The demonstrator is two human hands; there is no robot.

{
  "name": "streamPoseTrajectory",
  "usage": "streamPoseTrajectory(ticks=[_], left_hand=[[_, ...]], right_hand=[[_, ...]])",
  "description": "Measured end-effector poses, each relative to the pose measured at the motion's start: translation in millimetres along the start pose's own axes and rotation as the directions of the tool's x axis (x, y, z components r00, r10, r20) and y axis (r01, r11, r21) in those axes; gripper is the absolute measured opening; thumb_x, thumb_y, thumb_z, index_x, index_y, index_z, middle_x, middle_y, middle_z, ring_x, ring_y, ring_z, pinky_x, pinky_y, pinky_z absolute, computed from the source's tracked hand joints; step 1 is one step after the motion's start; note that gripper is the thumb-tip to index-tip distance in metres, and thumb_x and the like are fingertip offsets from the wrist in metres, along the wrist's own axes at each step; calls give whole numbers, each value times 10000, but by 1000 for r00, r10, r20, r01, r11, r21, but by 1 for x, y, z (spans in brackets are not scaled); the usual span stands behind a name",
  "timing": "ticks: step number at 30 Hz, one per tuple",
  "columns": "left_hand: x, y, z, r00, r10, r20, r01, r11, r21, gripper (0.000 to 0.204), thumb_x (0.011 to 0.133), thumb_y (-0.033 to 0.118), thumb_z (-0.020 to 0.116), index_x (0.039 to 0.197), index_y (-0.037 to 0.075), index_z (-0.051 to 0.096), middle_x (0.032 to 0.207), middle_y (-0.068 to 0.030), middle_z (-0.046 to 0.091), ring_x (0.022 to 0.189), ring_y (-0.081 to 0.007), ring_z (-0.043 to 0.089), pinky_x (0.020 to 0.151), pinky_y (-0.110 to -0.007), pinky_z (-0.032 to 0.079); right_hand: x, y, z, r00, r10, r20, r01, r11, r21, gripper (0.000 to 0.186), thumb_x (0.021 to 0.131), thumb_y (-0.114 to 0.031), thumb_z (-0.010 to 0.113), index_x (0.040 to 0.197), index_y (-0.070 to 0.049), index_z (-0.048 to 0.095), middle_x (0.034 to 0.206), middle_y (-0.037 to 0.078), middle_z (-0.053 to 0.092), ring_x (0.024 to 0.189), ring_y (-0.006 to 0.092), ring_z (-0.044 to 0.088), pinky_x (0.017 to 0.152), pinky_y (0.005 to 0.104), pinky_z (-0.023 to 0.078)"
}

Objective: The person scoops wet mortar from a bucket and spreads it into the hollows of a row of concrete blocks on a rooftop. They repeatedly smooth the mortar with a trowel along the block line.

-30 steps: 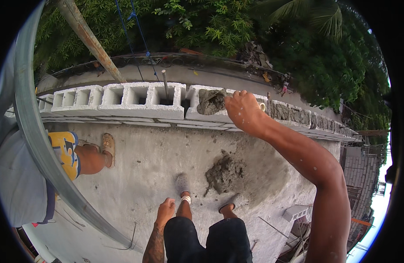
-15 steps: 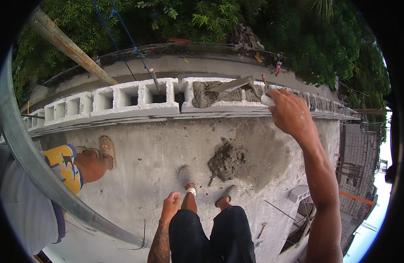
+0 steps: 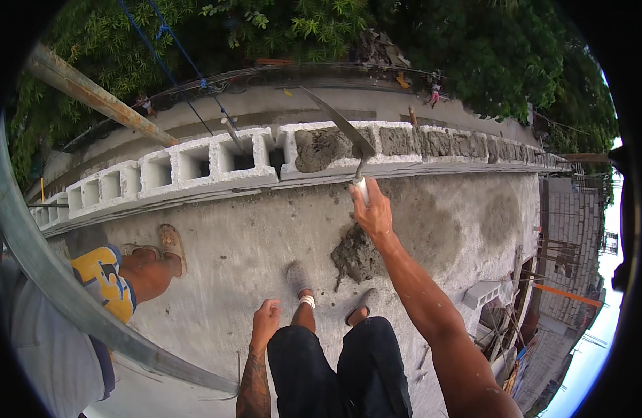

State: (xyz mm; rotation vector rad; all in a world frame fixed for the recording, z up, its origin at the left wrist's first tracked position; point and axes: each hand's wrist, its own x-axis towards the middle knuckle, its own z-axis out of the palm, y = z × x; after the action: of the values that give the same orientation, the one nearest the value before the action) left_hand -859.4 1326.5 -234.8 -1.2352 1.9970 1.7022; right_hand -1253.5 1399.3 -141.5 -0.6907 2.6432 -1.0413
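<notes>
My right hand (image 3: 374, 210) grips the pale handle of a trowel (image 3: 343, 124). Its metal blade is tilted up over a row of white hollow concrete blocks (image 3: 321, 171), its tip pointing away and to the left. Beneath and beside the blade, wet grey mortar (image 3: 319, 148) fills hollows of the block. My left hand (image 3: 266, 322) hangs low near my left knee, fingers loosely curled with nothing seen in them. A heap of mortar (image 3: 356, 256) lies on the concrete floor, partly behind my right forearm.
Blocks at left (image 3: 158, 174) have open hollows; a rod stands in one. A curved metal pipe (image 3: 91, 296) crosses the lower left, before another person (image 3: 105, 282). A rusty post (image 3: 102, 97) and blue ropes rise beyond the wall. A loose block (image 3: 482, 294) sits right, beside a floor opening.
My right hand has swung left and nearer with the trowel, and the blade has turned to point away. The left hand has barely moved.
</notes>
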Motion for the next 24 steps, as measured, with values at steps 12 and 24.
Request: streamPoseTrajectory(ticks=[12, 24], left_hand=[[-17, -24, 7, 999, -46, -25, 45, 999, -19, 223, 907, 102, 619, 1115, 20, 616, 957, -191, 711, 898, -328, 702, 771, -399, 546], [-11, 10, 32, 1000, -14, -19, 13, 998, -69, 217, 934, 67, 558, 1140, 12, 598, 948, -188, 712, 901, -313, 711, 758, -385, 553]], right_hand=[[4, -29, -60, 994, 105, 42, -102, 992, -73, 385, 962, -316, 606, 1215, -31, 545, 860, 207, 685, 801, 418, 670, 706, 455, 513], [-35, -53, -2, 990, 128, 63, -114, 977, -183, 517, 953, -165, 532, 1391, 50, 360, 952, 340, 649, 849, 522, 633, 726, 540, 506]])
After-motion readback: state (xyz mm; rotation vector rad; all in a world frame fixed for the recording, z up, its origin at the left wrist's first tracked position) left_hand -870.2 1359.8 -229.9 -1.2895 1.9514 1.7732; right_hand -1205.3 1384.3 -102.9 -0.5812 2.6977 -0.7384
